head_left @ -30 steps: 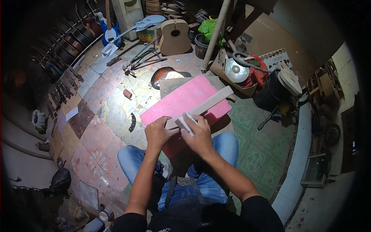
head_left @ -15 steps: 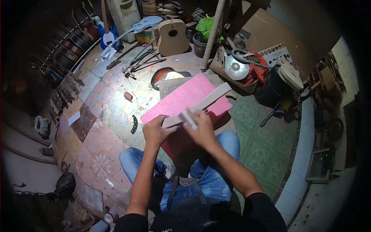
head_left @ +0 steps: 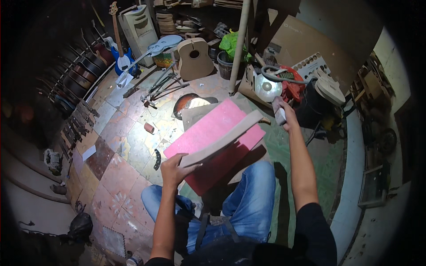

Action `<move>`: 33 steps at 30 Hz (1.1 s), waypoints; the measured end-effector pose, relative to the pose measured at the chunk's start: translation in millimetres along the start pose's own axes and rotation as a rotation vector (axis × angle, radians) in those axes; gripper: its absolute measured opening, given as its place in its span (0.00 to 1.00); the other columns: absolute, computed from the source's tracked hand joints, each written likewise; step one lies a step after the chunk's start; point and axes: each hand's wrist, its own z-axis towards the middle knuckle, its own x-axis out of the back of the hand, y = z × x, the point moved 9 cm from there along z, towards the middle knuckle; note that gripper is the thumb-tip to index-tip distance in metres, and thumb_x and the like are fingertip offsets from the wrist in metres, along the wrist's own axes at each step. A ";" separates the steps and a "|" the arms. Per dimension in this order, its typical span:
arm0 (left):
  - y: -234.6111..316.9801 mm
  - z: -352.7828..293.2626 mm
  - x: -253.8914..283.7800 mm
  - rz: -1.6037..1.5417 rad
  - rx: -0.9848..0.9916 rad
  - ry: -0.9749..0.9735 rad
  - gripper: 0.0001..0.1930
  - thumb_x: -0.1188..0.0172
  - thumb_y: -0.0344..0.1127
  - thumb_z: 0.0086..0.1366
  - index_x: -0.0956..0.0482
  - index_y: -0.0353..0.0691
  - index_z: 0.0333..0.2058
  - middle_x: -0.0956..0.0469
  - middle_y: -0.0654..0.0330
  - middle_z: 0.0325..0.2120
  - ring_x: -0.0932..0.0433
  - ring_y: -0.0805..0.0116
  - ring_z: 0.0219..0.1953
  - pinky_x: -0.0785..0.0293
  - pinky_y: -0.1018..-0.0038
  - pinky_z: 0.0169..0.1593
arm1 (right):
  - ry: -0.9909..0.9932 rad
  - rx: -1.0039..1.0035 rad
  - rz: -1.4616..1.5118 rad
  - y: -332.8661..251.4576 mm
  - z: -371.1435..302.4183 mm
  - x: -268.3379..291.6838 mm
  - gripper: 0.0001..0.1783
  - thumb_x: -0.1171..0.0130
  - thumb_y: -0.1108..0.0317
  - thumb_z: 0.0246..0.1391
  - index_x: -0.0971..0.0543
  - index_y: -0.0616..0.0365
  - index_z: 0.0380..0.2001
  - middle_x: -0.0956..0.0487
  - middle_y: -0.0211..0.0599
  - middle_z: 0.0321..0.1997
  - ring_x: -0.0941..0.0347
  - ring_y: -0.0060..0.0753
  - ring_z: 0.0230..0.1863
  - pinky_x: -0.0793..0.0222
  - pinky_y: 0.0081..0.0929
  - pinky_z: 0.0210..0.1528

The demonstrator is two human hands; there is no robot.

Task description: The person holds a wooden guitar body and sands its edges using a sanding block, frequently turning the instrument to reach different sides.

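Head camera footage showed me a long pale bar (head_left: 224, 137), gently curved, slanting across and over a pink slab (head_left: 208, 122) in front of the person's knees. I had the left grip (head_left: 174, 170) pinching the bar's lower-left end, fingers over the top and thumb along the near side; holding it there, I judged, steadied the piece while leaving most of its length uncovered. A dark shadow fell on the slab's near part, so the bar seemed to stand partly off it, though I could not tell where they touched.

Well apart to the right, the right grip (head_left: 290, 119) was closed around a small greyish block (head_left: 279, 116), which suited its size, since the fingers could wrap it. That arm reached outward, keeping the block away from the bar.

Beneath the slab, a grey-brown board (head_left: 191, 116) showed at the far edge, probably serving as a base. Just beyond it lay a sunburst guitar body (head_left: 179, 106) on the tiled floor (head_left: 120, 164). Farther out, an unfinished guitar body (head_left: 194, 66) stood upright, presumably leaned back to save room, and a carton (head_left: 250, 92) gathered loose items, a shiny disc (head_left: 267, 91) among them.
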 end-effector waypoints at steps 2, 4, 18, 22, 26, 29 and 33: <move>-6.5 -8.0 17.7 0.034 -0.007 0.028 0.29 0.17 0.55 0.40 0.13 0.40 0.36 0.14 0.56 0.27 0.13 0.61 0.30 0.18 0.70 0.36 | -0.189 -0.081 0.225 5.6 -32.3 -57.9 0.24 0.38 0.56 0.57 0.21 0.56 0.53 0.16 0.33 0.38 0.17 0.36 0.39 0.21 0.34 0.41; 3.5 -7.2 13.2 -0.048 -0.042 -0.060 0.30 0.16 0.52 0.40 0.14 0.38 0.38 0.14 0.55 0.31 0.13 0.62 0.32 0.18 0.71 0.37 | -0.283 -0.153 0.310 20.7 -40.0 -65.7 0.24 0.39 0.55 0.58 0.21 0.57 0.54 0.16 0.35 0.40 0.17 0.37 0.41 0.20 0.35 0.42; -22.4 67.5 3.2 -0.160 -0.154 -0.304 0.28 0.21 0.26 0.40 0.19 0.38 0.44 0.18 0.55 0.36 0.17 0.52 0.38 0.20 0.61 0.46 | -0.425 0.081 0.662 -51.8 -205.7 -84.4 0.35 0.46 0.47 0.59 0.26 0.67 0.58 0.20 0.54 0.53 0.21 0.52 0.55 0.23 0.44 0.57; -39.7 88.3 -11.8 -0.162 -0.184 -0.258 0.29 0.23 0.22 0.43 0.18 0.39 0.47 0.18 0.53 0.45 0.19 0.52 0.48 0.22 0.61 0.54 | -0.313 0.079 0.740 -49.7 -247.7 -114.5 0.32 0.47 0.51 0.59 0.26 0.62 0.59 0.18 0.52 0.50 0.18 0.42 0.49 0.20 0.39 0.49; -39.5 77.8 -23.5 -0.033 -0.242 0.016 0.31 0.26 0.28 0.53 0.22 0.42 0.57 0.28 0.45 0.63 0.36 0.46 0.70 0.35 0.56 0.68 | -0.159 0.126 0.797 -51.5 -280.6 -135.0 0.31 0.44 0.53 0.58 0.27 0.59 0.61 0.18 0.49 0.50 0.20 0.41 0.49 0.21 0.40 0.50; 54.5 26.1 -62.0 -0.396 -0.221 -0.004 0.47 0.28 0.56 0.56 0.38 0.44 0.69 0.43 0.45 0.72 0.50 0.41 0.75 0.49 0.46 0.73 | -0.108 0.165 0.852 -39.6 -293.6 -154.9 0.34 0.46 0.49 0.58 0.28 0.61 0.61 0.19 0.52 0.52 0.20 0.47 0.51 0.23 0.44 0.55; 126.6 -6.7 -13.2 -0.372 -0.412 0.487 0.62 0.37 0.78 0.50 0.47 0.38 0.70 0.39 0.43 0.64 0.41 0.34 0.67 0.46 0.42 0.70 | -0.164 0.026 0.846 -21.2 -316.6 -207.9 0.32 0.46 0.47 0.58 0.25 0.59 0.57 0.18 0.50 0.50 0.20 0.49 0.49 0.21 0.49 0.51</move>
